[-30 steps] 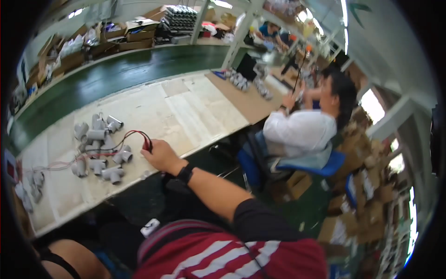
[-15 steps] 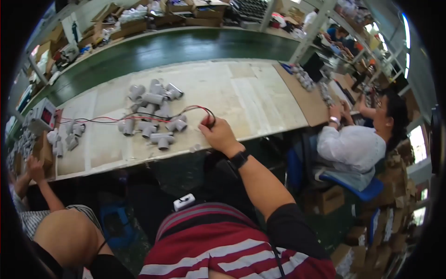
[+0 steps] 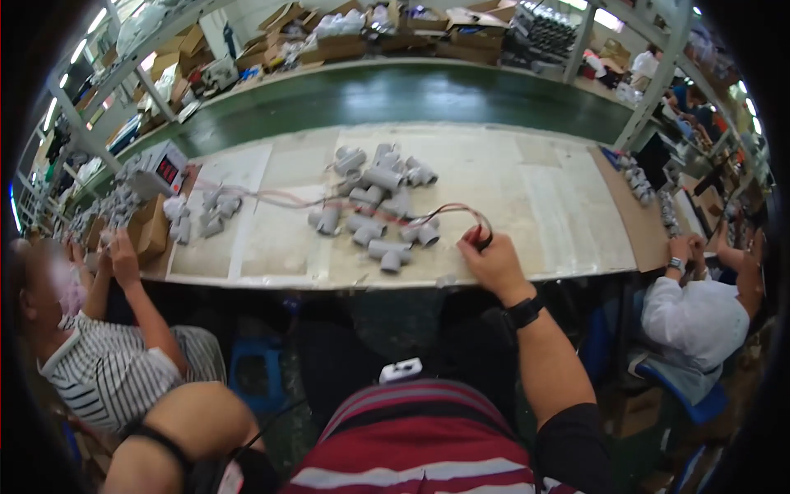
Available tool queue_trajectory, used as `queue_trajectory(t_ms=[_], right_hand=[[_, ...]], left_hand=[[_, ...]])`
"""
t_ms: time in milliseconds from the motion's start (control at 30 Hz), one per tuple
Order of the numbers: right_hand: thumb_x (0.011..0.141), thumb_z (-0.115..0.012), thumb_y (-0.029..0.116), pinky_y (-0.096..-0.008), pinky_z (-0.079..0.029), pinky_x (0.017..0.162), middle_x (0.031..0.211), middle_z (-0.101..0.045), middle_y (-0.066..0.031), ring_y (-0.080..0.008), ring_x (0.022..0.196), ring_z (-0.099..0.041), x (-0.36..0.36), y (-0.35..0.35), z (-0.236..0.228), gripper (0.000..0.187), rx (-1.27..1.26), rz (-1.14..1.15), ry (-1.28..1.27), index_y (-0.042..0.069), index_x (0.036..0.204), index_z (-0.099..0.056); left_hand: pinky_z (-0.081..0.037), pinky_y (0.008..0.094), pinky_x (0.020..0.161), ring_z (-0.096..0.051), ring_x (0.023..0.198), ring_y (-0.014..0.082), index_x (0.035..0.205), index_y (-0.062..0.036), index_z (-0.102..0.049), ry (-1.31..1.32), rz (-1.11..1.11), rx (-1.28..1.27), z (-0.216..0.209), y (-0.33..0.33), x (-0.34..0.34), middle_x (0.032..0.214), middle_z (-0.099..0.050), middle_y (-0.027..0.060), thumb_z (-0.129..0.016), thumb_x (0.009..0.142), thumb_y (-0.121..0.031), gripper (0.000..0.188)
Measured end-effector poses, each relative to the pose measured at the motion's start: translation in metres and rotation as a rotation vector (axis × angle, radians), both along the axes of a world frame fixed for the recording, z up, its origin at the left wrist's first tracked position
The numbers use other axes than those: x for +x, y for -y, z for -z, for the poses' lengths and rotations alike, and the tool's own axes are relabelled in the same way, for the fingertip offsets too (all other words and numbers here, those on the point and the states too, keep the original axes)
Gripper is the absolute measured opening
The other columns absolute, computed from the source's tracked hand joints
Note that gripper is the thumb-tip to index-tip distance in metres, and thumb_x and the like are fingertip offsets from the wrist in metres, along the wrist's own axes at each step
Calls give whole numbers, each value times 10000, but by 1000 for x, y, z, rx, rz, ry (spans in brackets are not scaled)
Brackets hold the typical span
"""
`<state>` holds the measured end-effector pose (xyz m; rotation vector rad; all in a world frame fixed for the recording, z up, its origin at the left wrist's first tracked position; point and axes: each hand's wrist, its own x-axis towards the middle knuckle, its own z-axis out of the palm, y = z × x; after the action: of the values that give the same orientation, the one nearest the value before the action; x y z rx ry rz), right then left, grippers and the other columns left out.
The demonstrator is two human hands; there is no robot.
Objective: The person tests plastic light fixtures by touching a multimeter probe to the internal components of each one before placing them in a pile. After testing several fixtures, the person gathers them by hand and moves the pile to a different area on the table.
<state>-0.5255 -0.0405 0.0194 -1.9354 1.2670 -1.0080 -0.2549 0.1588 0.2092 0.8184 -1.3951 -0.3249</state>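
My right hand (image 3: 496, 262), with a dark watch on its wrist, is over the near side of the table. Its fingers are closed on the ends of a pair of red and black wires (image 3: 448, 207). From there the wires run left across a heap of grey pipe fittings (image 3: 383, 179), toward a white box-shaped device with a red display (image 3: 160, 168). Several tee-shaped fittings (image 3: 390, 254) lie just left of my hand. A bent arm (image 3: 202, 412) shows at the lower left, but my left hand is out of sight.
A smaller group of fittings (image 3: 216, 210) lies farther left, near a cardboard box (image 3: 148, 229). One co-worker in a striped shirt (image 3: 115, 370) sits at the left. Another in a white top (image 3: 695, 317) works at the right. A green surface (image 3: 395, 90) runs behind the pale table (image 3: 543, 177).
The view has swung left, so the table and my right hand appear farther right. More of the left co-worker shows. My right hand keeps hold of the wires.
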Motion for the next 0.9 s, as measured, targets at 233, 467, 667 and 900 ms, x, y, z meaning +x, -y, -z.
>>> queue_trajectory(t_ms=[233,467,667,900], right_hand=[[906,-739,195,-399,-512,634,700,-667,-194,-346,641,-655,4,-1,-3,213,-112,65,8,-8,853,-699],[913,-748,243,-408,-510,629,704,-670,-206,-365,663,-667,8,-1,1,252,56,64,-74,-4,874,-716],[926,-750,203,-352,-491,615,690,-690,-115,-197,617,-627,2,-1,11,221,-11,54,-66,-11,889,-711],[920,-742,254,-417,-513,630,719,-681,-206,-383,683,-672,6,-2,-4,252,18,60,-113,5,887,-722]], left_hand=[[-525,424,944,-671,1071,353,1071,10,-705,446,-100,186,104,72,15,1130,-711,172,-724,832,14,240],[-492,449,965,-614,1116,360,1229,-38,-644,1051,-89,363,156,142,-5,1238,-667,168,-788,821,-111,438],[-474,454,970,-588,1101,367,1294,-41,-582,1151,47,596,158,154,1,1160,-650,165,-818,807,-193,563],[-493,441,919,-597,1063,385,1256,-29,-563,1047,-35,458,170,131,2,1095,-633,182,-828,807,-193,547]])
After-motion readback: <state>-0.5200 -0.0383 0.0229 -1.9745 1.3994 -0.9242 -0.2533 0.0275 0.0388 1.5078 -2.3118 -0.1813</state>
